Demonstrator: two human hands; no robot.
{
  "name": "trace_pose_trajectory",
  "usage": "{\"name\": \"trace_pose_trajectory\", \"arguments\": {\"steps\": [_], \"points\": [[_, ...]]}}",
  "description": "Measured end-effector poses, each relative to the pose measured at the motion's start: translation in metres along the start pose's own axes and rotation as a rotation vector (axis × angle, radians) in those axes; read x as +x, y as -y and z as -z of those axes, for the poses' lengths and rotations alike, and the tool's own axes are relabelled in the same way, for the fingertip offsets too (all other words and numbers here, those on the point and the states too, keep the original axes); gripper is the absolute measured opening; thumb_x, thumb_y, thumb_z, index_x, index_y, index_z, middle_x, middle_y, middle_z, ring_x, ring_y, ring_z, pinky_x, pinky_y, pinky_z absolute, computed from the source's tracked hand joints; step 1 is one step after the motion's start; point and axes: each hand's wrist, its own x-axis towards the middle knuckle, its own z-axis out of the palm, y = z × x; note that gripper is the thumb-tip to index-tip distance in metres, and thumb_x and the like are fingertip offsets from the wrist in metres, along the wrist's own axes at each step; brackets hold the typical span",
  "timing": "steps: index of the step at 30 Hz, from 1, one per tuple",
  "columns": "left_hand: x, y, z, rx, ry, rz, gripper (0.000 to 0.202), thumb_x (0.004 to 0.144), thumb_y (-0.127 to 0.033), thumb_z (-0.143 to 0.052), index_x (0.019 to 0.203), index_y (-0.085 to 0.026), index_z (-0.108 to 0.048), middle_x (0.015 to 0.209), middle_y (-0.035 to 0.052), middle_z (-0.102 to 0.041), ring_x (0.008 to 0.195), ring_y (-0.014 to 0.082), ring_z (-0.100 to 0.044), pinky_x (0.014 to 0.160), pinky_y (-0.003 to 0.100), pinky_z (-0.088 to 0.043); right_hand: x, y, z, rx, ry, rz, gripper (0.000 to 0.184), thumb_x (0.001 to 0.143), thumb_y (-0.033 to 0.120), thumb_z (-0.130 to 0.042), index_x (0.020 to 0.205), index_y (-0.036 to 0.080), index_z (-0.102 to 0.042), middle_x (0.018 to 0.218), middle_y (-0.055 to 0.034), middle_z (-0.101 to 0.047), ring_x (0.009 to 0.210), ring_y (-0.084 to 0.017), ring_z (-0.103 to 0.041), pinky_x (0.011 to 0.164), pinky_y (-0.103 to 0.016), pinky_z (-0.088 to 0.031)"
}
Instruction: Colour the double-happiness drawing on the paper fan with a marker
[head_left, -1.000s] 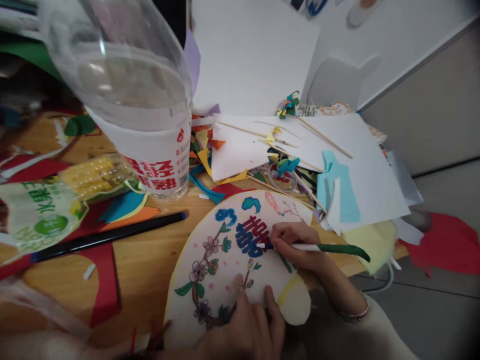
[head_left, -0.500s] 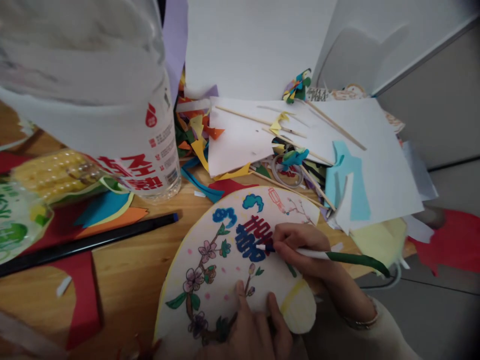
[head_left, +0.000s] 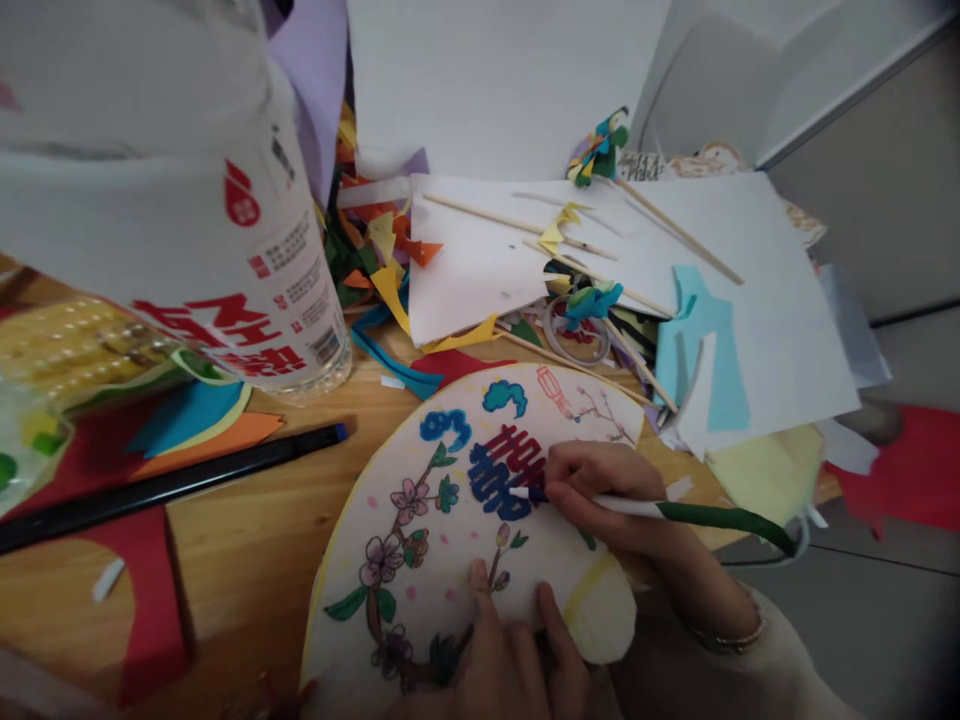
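A white paper cutout [head_left: 352,545], rounded like a fan and edged in yellow, lies on the wooden table. It carries drawn blossoms on a branch, blue clouds, a small red lantern and a blue-and-red Chinese character [head_left: 495,478]. My right hand [head_left: 600,490] grips a marker pen [head_left: 628,506] with a white and green barrel. Its tip meets or hovers just over the lower part of the character; I cannot tell which. Fingers extended and apart, my left hand [head_left: 517,660] rests on the lower part of the cutout.
A large water bottle [head_left: 232,270] stands at left, beside a corn package [head_left: 90,355] and a long black pen-like stick [head_left: 180,485]. Behind the cutout are white paper sheets [head_left: 465,280], thin wooden sticks [head_left: 679,230], a tape roll [head_left: 574,335] and coloured scraps [head_left: 375,245].
The view has shifted a little, so the bottle and the corn package sit farther left in the picture. Both hands keep nearly the same place on the cutout.
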Motion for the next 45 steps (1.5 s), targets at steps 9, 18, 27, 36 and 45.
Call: {"name": "trace_pose_trajectory", "arguments": {"steps": [9, 18, 27, 36, 45], "points": [[0.0016, 0.0081, 0.0037, 0.021, 0.024, -0.082, 0.022, 0.083, -0.030, -0.057, 0.093, -0.010, -0.059, 0.048, -0.0076, -0.050, 0.041, 0.0081, -0.043, 0.096, 0.064, -0.041, -0.0024, -0.0026, -0.0005, -0.017, 0.010, 0.013, 0.034, 0.085, 0.012, -0.051, 0.057, 0.022, -0.034, 0.060, 0.0022, -0.052, 0.052, -0.010, -0.048, 0.047, -0.025, -0.036], [0.0008, 0.0103, 0.0063, 0.022, 0.065, -0.107, 0.025, 0.083, -0.032, -0.059, 0.096, -0.011, -0.059, 0.047, -0.0085, -0.048, 0.041, 0.0075, -0.043, 0.095, 0.065, -0.042, -0.0017, -0.0023, -0.0009, -0.012, -0.040, 0.028, 0.035, 0.084, 0.012, -0.051, 0.056, 0.022, -0.032, 0.057, 0.0028, -0.051, 0.051, -0.009, -0.047, 0.044, -0.024, -0.034], [-0.0001, 0.0096, 0.0052, 0.023, 0.058, -0.098, 0.021, 0.084, -0.027, -0.056, 0.097, -0.011, -0.058, 0.048, -0.0085, -0.047, 0.041, 0.0074, -0.043, 0.094, 0.058, -0.045, 0.0035, 0.0051, 0.0020, -0.022, -0.032, -0.029, 0.037, 0.084, 0.014, -0.050, 0.054, 0.020, -0.031, 0.053, 0.0025, -0.047, 0.046, -0.008, -0.043, 0.042, -0.024, -0.031], [0.0004, 0.0093, 0.0053, 0.027, 0.065, -0.088, 0.023, 0.083, -0.031, -0.057, 0.097, -0.012, -0.059, 0.045, -0.0097, -0.044, 0.041, 0.0081, -0.045, 0.093, 0.057, -0.046, 0.0007, 0.0006, 0.0022, -0.018, -0.025, -0.106, 0.037, 0.085, 0.021, -0.050, 0.053, 0.021, -0.031, 0.052, 0.0016, -0.047, 0.046, -0.009, -0.042, 0.042, -0.024, -0.031], [-0.0001, 0.0105, 0.0068, 0.037, 0.098, -0.125, 0.022, 0.084, -0.028, -0.055, 0.099, -0.012, -0.057, 0.048, -0.0091, -0.046, 0.042, 0.0075, -0.044, 0.087, 0.050, -0.052, 0.0015, 0.0005, 0.0016, 0.012, -0.052, -0.057, 0.038, 0.085, 0.017, -0.049, 0.053, 0.020, -0.029, 0.052, 0.0021, -0.046, 0.046, -0.009, -0.042, 0.043, -0.024, -0.031]]}}
